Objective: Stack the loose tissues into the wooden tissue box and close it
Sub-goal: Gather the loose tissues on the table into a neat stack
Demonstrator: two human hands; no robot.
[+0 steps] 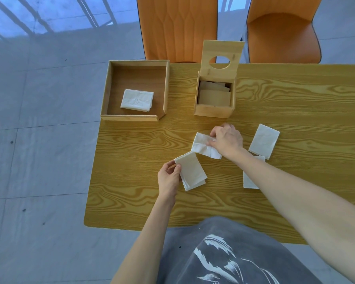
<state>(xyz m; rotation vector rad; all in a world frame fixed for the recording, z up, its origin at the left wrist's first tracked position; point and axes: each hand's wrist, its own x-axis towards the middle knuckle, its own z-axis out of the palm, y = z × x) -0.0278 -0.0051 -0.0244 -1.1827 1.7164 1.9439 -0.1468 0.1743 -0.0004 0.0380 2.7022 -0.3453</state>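
Note:
The wooden tissue box point(213, 110) stands open at mid table, its lid point(221, 48) with an oval hole tilted up, folded tissues inside. My left hand point(168, 177) pinches the corner of a folded white tissue point(193, 171) lying on the table. My right hand point(226, 138) grips the right end of a crumpled tissue point(203, 145) just in front of the box. Another folded tissue point(263, 141) lies to the right. One more tissue point(249, 180) shows partly under my right forearm.
A shallow wooden tray point(109, 87) at the table's far left corner holds a small stack of tissues point(136, 100). Two orange chairs point(176, 27) stand behind the table. The table's left edge point(94, 156) drops to a grey floor.

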